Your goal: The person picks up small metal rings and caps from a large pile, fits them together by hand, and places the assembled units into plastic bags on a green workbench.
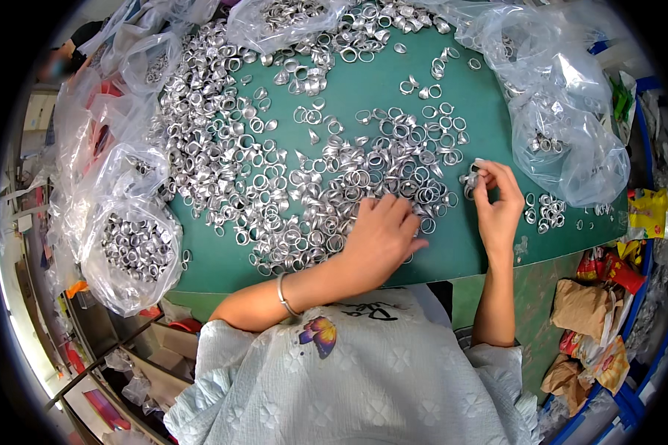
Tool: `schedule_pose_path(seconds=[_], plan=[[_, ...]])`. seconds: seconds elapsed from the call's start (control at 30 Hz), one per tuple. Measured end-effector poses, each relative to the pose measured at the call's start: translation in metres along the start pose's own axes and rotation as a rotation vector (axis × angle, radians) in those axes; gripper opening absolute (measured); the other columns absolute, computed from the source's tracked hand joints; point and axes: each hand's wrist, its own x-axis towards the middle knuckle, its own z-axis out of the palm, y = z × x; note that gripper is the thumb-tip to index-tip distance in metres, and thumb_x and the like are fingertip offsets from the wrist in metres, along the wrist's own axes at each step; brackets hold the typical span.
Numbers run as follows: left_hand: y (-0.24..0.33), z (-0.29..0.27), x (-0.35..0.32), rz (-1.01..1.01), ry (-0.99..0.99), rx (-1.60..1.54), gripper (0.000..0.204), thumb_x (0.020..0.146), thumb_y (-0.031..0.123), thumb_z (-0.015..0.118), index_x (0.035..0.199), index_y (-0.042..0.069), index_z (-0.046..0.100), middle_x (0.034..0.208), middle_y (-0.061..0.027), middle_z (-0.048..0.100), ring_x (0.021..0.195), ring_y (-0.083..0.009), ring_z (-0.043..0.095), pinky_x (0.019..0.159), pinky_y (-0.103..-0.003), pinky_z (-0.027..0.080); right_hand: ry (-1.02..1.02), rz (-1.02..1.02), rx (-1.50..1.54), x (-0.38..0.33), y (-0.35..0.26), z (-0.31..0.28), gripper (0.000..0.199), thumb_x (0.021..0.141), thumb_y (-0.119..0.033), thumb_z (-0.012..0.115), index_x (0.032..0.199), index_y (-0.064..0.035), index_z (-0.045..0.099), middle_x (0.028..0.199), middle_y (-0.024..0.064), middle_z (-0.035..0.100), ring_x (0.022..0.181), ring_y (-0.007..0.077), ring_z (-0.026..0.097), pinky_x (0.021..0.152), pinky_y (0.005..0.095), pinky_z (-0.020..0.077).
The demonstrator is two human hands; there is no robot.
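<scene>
Clearly, bare tabletop [453,251] reaches its edge [462,274] between the loosely spread left hand [384,231] and right hand [499,202] pinching rings [468,183].

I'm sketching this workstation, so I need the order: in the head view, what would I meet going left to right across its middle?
Clear plastic bag of silver rings, bangle, left hand, right hand, small separate cluster of rings, yellow packet.

Dark cursive lettering [379,314] across the front of the pale top [349,393], foreshortened and only partly legible
</scene>
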Motion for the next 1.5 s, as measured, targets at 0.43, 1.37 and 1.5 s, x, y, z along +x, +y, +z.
schedule_pose_path(seconds=[0.43, 1.37, 1.5], plan=[[-0.012, -0.005, -0.034, -0.500, 0.344, -1.108, 0.032, 0.081, -0.011, 0.043, 0.109, -0.002, 0.056, 0.088, -0.0055, 0.059, 0.076, -0.0116, 0.055, 0.066, -0.023, 0.046, -0.271, 0.170, 0.113, -0.056, -0.035, -0.004, 0.019, 0.074, 0.003, 0.069, 0.092, -0.0019, 0.063, 0.066, -0.0013, 0.041, 0.062, 0.0085, 0.041, 0.054, 0.0245, 0.0344], [-0.020, -0.018, -0.133, -0.408, 0.542, -0.197, 0.025, 0.072, 0.003, 0.073, 0.095, 0.005, 0.064, 0.089, -0.0088, 0.051, 0.082, -0.0259, 0.050, 0.073, -0.035, 0.041, -0.360, -0.149, -0.391, -0.072, -0.050, 0.037, 0.015, 0.072, 0.001, 0.069, 0.086, -0.0036, 0.064, 0.066, 0.0065, 0.046, 0.054, 0.0202, 0.041, 0.054, 0.0315, 0.0347], [-0.015, -0.018, -0.128, -0.314, 0.365, -0.175, 0.027, 0.070, 0.007, 0.075, 0.095, 0.007, 0.066, 0.091, -0.0054, 0.051, 0.081, -0.0227, 0.048, 0.070, -0.033, 0.037, -0.251, 0.335, 0.208, -0.071, -0.048, 0.028, 0.009, 0.076, 0.007, 0.061, 0.081, 0.0001, 0.062, 0.064, -0.0024, 0.043, 0.057, 0.0049, 0.038, 0.047, 0.0222, 0.0289]])
